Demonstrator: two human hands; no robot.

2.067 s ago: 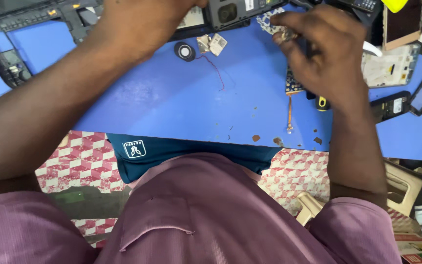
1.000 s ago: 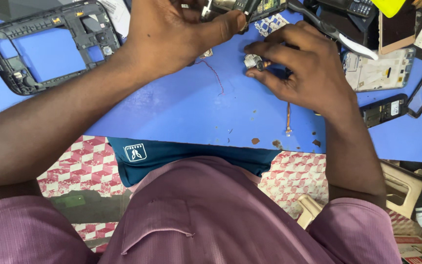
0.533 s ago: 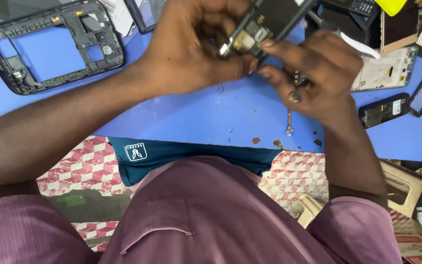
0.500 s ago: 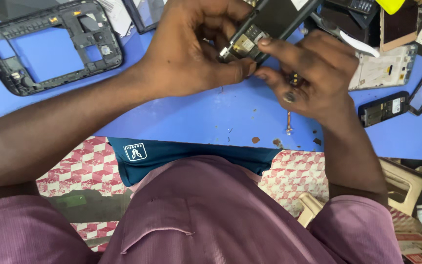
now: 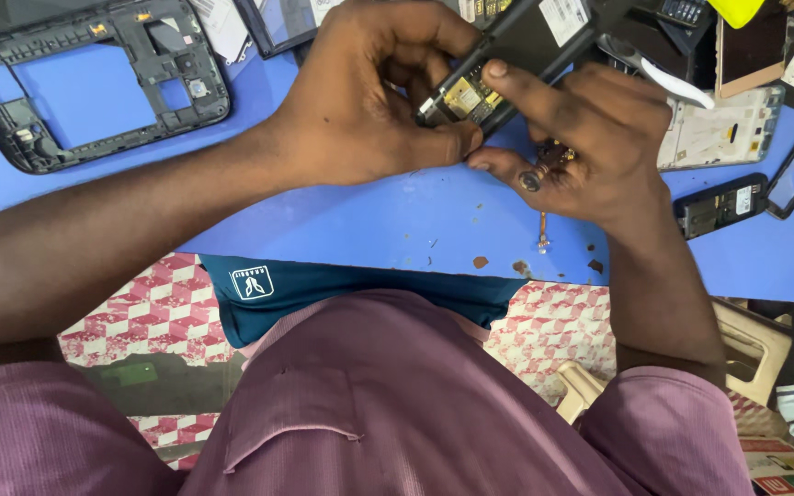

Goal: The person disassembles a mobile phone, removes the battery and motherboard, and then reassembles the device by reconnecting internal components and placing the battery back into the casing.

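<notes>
Both hands [image 5: 369, 92] have lifted the opened phone [image 5: 498, 64] off the table.

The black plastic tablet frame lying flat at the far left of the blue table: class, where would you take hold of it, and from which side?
Grip the black plastic tablet frame by its near long rail, coming from above at the table's front edge. The big open window probably lets fingers hook under that thin rail, and this side lies free of the other parts.

A phone repair workshop: a blue table [image 5: 369, 220] strewn with a gutted tablet frame [image 5: 94, 83], phone screens [image 5: 723, 129] and handsets [image 5: 719, 204] at 2 o'clock.
</notes>
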